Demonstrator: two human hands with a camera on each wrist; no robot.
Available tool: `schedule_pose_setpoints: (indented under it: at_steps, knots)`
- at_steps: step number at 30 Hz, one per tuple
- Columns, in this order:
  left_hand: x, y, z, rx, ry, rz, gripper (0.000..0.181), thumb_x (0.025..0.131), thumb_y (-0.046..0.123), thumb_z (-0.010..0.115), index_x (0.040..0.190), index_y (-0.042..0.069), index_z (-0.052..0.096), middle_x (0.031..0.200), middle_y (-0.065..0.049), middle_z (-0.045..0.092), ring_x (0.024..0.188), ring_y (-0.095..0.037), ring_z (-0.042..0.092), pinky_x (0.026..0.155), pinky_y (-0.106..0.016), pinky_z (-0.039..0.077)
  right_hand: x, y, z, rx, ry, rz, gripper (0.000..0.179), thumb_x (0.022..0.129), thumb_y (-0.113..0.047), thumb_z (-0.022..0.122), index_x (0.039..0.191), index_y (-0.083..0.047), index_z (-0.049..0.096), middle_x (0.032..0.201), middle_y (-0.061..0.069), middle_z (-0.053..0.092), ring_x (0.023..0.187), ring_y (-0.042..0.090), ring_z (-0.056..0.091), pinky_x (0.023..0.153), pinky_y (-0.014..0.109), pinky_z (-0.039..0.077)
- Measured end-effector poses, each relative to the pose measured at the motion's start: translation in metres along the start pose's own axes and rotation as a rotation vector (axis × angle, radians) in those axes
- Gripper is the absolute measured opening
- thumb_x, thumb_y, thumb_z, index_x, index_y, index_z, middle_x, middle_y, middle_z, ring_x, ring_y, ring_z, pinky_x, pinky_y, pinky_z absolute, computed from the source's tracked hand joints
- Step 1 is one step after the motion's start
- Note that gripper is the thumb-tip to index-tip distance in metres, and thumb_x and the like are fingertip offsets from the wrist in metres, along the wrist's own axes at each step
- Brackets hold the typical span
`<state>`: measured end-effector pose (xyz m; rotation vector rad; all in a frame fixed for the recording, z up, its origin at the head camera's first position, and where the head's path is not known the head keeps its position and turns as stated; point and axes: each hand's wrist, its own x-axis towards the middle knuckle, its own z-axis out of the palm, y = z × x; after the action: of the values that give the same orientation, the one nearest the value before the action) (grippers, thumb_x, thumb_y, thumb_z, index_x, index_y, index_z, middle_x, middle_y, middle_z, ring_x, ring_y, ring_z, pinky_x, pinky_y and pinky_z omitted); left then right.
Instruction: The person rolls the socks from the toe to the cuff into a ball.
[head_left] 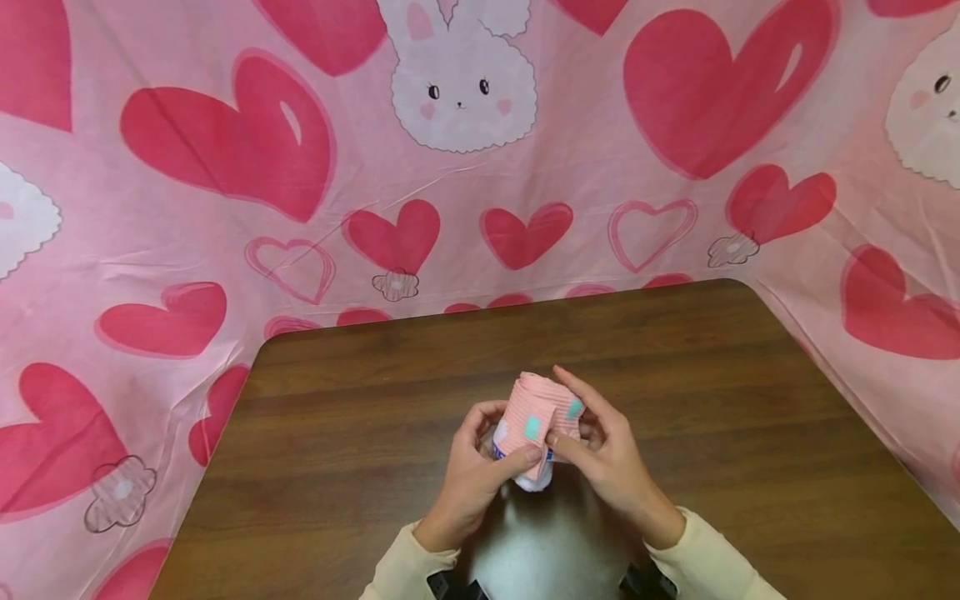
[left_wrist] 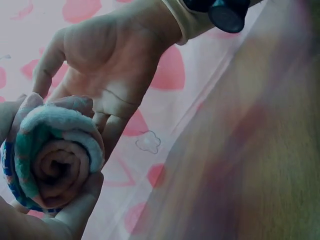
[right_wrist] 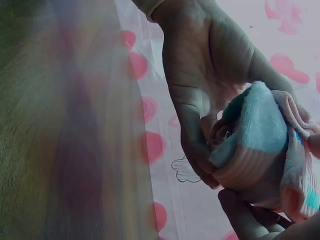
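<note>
A thick roll of pink ribbed sock with teal squares is held between both hands in the head view. My left hand grips its left side, with the thumb across the front. My right hand pinches a ribbed flap on the right with thumb and fingers; its index finger extends beyond the roll. Spiral layers of pink, white and teal fabric show at the end of the rolled sock in the left wrist view. The right wrist view shows fuzzy white lining on the sock and a folded pink edge beside it.
Below the hands is a brown wood-grain table with rounded far corners. A pink cloth with red hearts and white rabbits hangs behind it and along both sides. Cream sleeves and black wrist devices show at the bottom.
</note>
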<state>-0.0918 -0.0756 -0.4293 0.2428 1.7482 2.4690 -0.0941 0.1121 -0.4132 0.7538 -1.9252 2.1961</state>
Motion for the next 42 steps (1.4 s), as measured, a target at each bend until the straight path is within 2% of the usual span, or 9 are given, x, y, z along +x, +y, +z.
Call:
schedule_pose_setpoints:
  at_steps: [13, 21, 25, 27, 31, 33, 35, 39, 42]
  knots:
    - [0.000, -0.002, 0.004, 0.073, 0.074, 0.030, 0.060, 0.077, 0.002, 0.085, 0.130, 0.004, 0.055, 0.123, -0.016, 0.056, 0.103, -0.027, 0.061, 0.085, -0.034, 0.055, -0.002, -0.002, 0.007, -0.085, 0.124, -0.038, 0.063, 0.083, 0.020, 0.064, 0.141, 0.004, 0.050, 0.115, 0.027, 0.061, 0.085, 0.021, 0.070, 0.065, 0.033, 0.059]
    - [-0.002, -0.005, 0.006, 0.287, 0.021, 0.265, 0.063, 0.079, 0.009, 0.087, 0.134, 0.015, 0.058, 0.127, -0.011, 0.057, 0.100, -0.029, 0.063, 0.079, -0.033, 0.056, 0.000, 0.001, 0.011, -0.074, 0.194, 0.033, 0.068, 0.075, 0.024, 0.063, 0.136, -0.002, 0.051, 0.123, 0.019, 0.058, 0.100, 0.021, 0.064, 0.076, 0.029, 0.057]
    - [-0.003, -0.005, 0.006, 0.349, 0.026, 0.340, 0.064, 0.078, 0.015, 0.088, 0.135, 0.016, 0.059, 0.126, -0.009, 0.055, 0.101, -0.025, 0.062, 0.080, -0.033, 0.056, -0.001, 0.001, 0.014, -0.006, 0.210, 0.125, 0.076, 0.074, 0.024, 0.061, 0.144, 0.001, 0.042, 0.124, 0.022, 0.057, 0.101, 0.020, 0.064, 0.078, 0.029, 0.056]
    - [-0.004, -0.005, 0.006, 0.404, 0.027, 0.377, 0.066, 0.075, 0.021, 0.090, 0.134, 0.016, 0.060, 0.125, -0.008, 0.055, 0.104, -0.025, 0.061, 0.083, -0.033, 0.055, -0.002, 0.001, 0.015, -0.018, 0.237, 0.190, 0.077, 0.073, 0.022, 0.061, 0.145, 0.004, 0.039, 0.114, 0.020, 0.060, 0.094, 0.017, 0.064, 0.074, 0.026, 0.055]
    - [-0.005, -0.001, 0.009, 0.568, 0.032, 0.408, 0.077, 0.067, 0.029, 0.096, 0.132, 0.018, 0.057, 0.125, -0.003, 0.054, 0.108, -0.023, 0.057, 0.081, -0.031, 0.053, -0.001, 0.001, 0.017, -0.080, 0.308, 0.278, 0.058, 0.075, 0.016, 0.070, 0.131, 0.009, 0.057, 0.099, 0.014, 0.069, 0.085, 0.013, 0.064, 0.072, 0.025, 0.054]
    - [-0.004, 0.002, 0.012, 0.634, 0.036, 0.433, 0.076, 0.067, 0.032, 0.096, 0.131, 0.018, 0.055, 0.125, -0.001, 0.053, 0.109, -0.022, 0.055, 0.078, -0.031, 0.055, 0.000, 0.004, 0.015, -0.146, 0.340, 0.256, 0.045, 0.074, 0.013, 0.075, 0.118, 0.007, 0.066, 0.095, 0.011, 0.071, 0.082, 0.012, 0.064, 0.071, 0.024, 0.054]
    - [-0.002, 0.005, 0.015, 0.713, 0.060, 0.511, 0.070, 0.070, 0.030, 0.094, 0.128, 0.016, 0.057, 0.125, -0.002, 0.053, 0.110, -0.022, 0.053, 0.077, -0.029, 0.054, 0.002, 0.007, 0.012, -0.249, 0.361, 0.203, 0.039, 0.072, 0.010, 0.079, 0.110, 0.005, 0.071, 0.095, 0.009, 0.073, 0.082, 0.012, 0.064, 0.071, 0.023, 0.054]
    - [0.003, 0.009, 0.019, 0.913, 0.156, 0.822, 0.041, 0.078, 0.015, 0.080, 0.117, 0.010, 0.069, 0.115, -0.006, 0.059, 0.102, -0.025, 0.051, 0.077, -0.030, 0.050, 0.006, 0.012, 0.006, -0.512, 0.398, 0.118, 0.040, 0.067, -0.004, 0.087, 0.104, -0.005, 0.073, 0.088, 0.002, 0.073, 0.074, 0.013, 0.063, 0.065, 0.022, 0.052]
    - [0.006, 0.012, 0.020, 1.080, 0.220, 1.002, 0.025, 0.083, 0.011, 0.075, 0.108, 0.009, 0.076, 0.098, -0.005, 0.064, 0.087, -0.024, 0.053, 0.066, -0.029, 0.049, 0.007, 0.014, 0.004, -0.610, 0.393, 0.093, 0.044, 0.062, -0.012, 0.092, 0.102, -0.010, 0.072, 0.084, -0.003, 0.071, 0.070, 0.014, 0.062, 0.061, 0.028, 0.052]
